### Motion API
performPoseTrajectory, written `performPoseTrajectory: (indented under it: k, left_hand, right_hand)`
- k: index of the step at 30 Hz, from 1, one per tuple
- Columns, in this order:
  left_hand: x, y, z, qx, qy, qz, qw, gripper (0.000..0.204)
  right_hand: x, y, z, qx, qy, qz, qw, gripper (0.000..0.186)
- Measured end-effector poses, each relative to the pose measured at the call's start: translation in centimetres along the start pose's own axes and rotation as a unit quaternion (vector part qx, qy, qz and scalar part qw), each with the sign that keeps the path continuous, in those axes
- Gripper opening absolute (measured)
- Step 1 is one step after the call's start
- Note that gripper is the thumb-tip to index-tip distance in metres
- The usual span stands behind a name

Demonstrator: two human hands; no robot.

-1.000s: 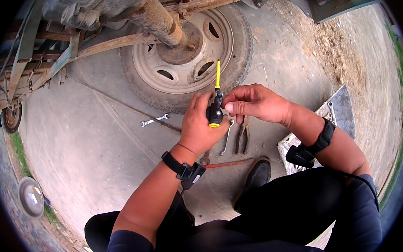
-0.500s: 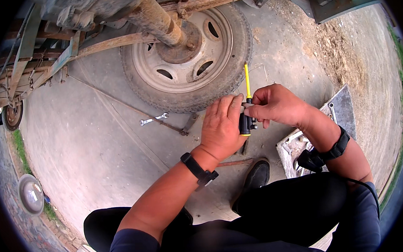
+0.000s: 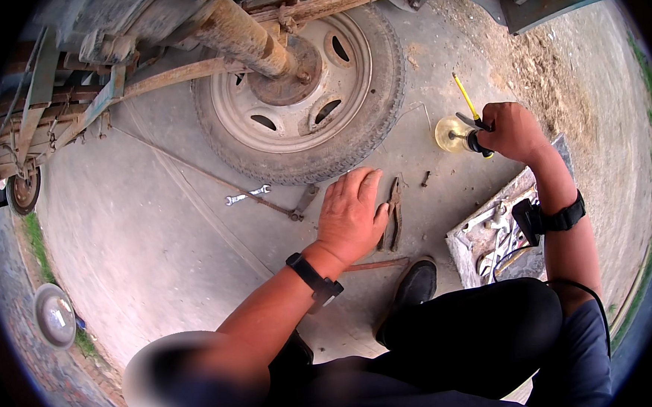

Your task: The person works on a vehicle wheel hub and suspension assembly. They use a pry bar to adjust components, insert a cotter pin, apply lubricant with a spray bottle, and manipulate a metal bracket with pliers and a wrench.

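Observation:
My right hand (image 3: 514,131) is raised at the right, its fingers closed around the black head of a pump oil can (image 3: 450,134). The can has a see-through yellowish body and a thin yellow spout that points up and away. My left hand (image 3: 350,213) is empty, fingers stretched out and thumb apart, over the concrete beside the tyre's near edge. Just right of it lies a pair of pliers (image 3: 396,214) with its handles toward me. A small bolt (image 3: 426,178) rests farther right. Beyond my left hand, the wheel (image 3: 380,111) lies flat beneath a rusty axle (image 3: 245,40).
A tray (image 3: 461,261) full of wrenches stands by my right knee. An open-ended wrench (image 3: 248,194) and a long thin rod (image 3: 181,161) lie left of the wheel. Rusty frame beams (image 3: 176,72) overhang the far left. A round metal dish (image 3: 54,315) sits far left.
My hands have parted. My right hand has carried the oil can right and tilted it, bringing its body into view. My left hand has let go and dropped lower, uncovering the pliers.

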State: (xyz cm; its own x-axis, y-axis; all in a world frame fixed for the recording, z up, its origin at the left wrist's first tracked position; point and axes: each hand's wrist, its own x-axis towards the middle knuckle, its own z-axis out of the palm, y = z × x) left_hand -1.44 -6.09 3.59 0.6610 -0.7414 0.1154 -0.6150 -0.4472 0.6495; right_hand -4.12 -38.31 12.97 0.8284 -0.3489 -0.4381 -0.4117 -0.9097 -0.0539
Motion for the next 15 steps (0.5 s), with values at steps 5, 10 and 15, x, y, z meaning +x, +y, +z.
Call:
performPoseTrajectory:
  k: [5,10,15]
  left_hand:
    - [-2.3,-2.9,0.4,0.067,-0.130,-0.058,0.988,0.036]
    - [-5.0,-6.3,-0.6,0.140,-0.354,-0.118,0.917,0.026]
    - [-6.8,-9.2,-1.2,0.182,-0.389,-0.171,0.887,0.027]
  right_hand:
    - [2.0,1.2,0.7,-0.021,0.019,0.045,0.999,0.033]
    - [2.7,2.5,1.2,-0.002,0.026,0.040,0.999,0.030]
    - [3.0,2.6,2.8,0.010,0.071,0.030,0.997,0.036]
